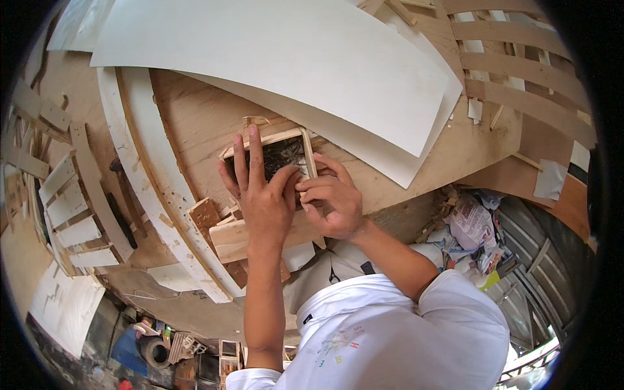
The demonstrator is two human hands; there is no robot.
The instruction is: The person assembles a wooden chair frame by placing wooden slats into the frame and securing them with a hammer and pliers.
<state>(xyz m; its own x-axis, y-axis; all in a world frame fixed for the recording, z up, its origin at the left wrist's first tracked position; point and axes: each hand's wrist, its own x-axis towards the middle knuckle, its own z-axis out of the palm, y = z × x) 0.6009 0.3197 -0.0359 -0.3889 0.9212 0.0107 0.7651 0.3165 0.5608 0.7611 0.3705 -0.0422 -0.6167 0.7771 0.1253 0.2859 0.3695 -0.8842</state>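
Head view: left hand (260, 195) lies flat, fingers apart, on small wooden frame (270, 153); right hand (331, 201) pinches its edge.

Bright, even daylight fills the scene, and the large white sheets (279, 58) at the top glare almost to blank while the plywood table (195, 117) stays warm and clearly lit. Shadows are soft and short, darkest inside the small wooden frame (273, 153) under the hands (296, 195) and along the lower edge of the view. The fisheye lens bends straight boards into curves toward the rim, where a black vignette closes in and detail softens, while the centre stays sharp.
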